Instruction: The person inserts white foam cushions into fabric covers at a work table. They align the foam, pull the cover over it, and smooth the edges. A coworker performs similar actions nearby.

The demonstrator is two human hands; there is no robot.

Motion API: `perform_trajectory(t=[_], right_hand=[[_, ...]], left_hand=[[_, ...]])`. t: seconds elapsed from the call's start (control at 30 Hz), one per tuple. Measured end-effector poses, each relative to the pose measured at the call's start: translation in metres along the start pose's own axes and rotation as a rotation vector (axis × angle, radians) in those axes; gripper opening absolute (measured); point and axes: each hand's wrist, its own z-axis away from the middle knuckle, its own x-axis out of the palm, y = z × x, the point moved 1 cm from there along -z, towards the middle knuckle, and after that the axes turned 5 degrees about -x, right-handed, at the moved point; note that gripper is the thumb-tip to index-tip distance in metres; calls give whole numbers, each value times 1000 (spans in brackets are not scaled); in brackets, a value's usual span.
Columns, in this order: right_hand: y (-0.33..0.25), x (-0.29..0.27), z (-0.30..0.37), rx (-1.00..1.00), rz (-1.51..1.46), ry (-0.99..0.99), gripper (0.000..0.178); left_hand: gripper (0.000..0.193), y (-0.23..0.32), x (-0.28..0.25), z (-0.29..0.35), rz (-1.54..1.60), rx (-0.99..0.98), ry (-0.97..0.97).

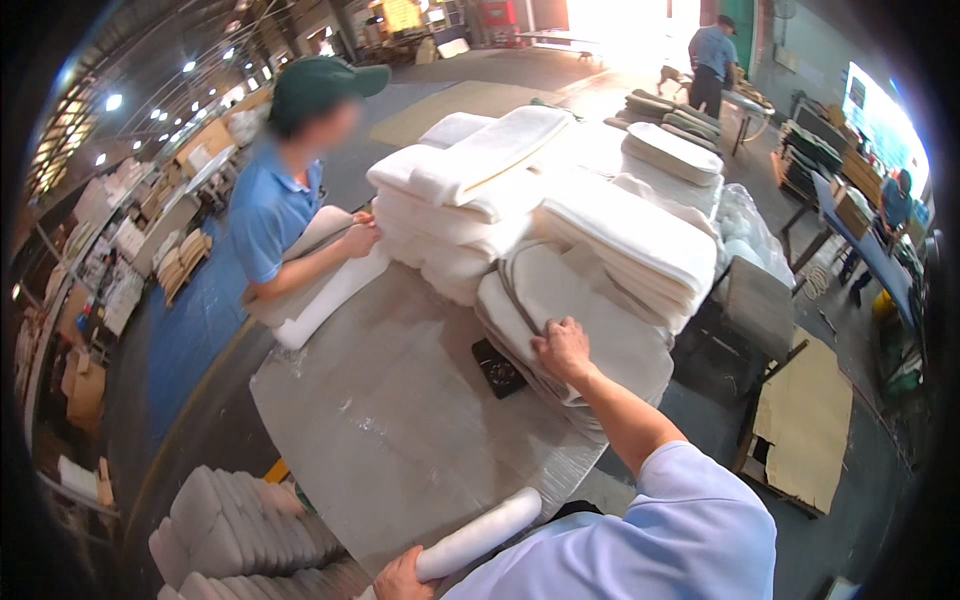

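My right hand [562,350] reaches across the table and pinches the edge of the top grey fabric cover [515,310], which lies on a stack of similar rounded covers. Close to my body, my left hand [403,577] is closed round the end of a thick white padding piece [485,532]. Behind the grey stack rise piles of folded white padding [635,245]. A black patterned object [497,368] lies on the table beside the grey stack. The table [390,400] has a grey, shiny covering.
Across the table at left, a co-worker [285,210] in a blue shirt and dark cap holds a grey cover with white padding. Stacked grey pads [240,525] stand at lower left. A dark seat [757,308] and cardboard [808,420] are at right. Other people work farther back.
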Motion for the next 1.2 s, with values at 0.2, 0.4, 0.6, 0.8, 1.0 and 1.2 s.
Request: perform_trajectory(t=[0.2,0.4,0.6,0.8,1.0,1.2], right_hand=[[29,5,-15,16,-93,37,29],[37,-44,-3,-24,-149,270,24],[3,-149,43,-218,-205,471,21],[-42,-233,92,-330,-107,484,30],[-90,-255,105,-370,-239,223,32],[-117,-230,86,-390,-557,-2,30]], left_hand=[[58,-13,19,8,5,33,122],[60,-31,33,13,46,149,183],[61,-36,34,7,-35,182,137],[55,-30,25,10,-22,210,104],[59,-40,23,16,-3,215,117],[56,-39,18,14,11,180,62]])
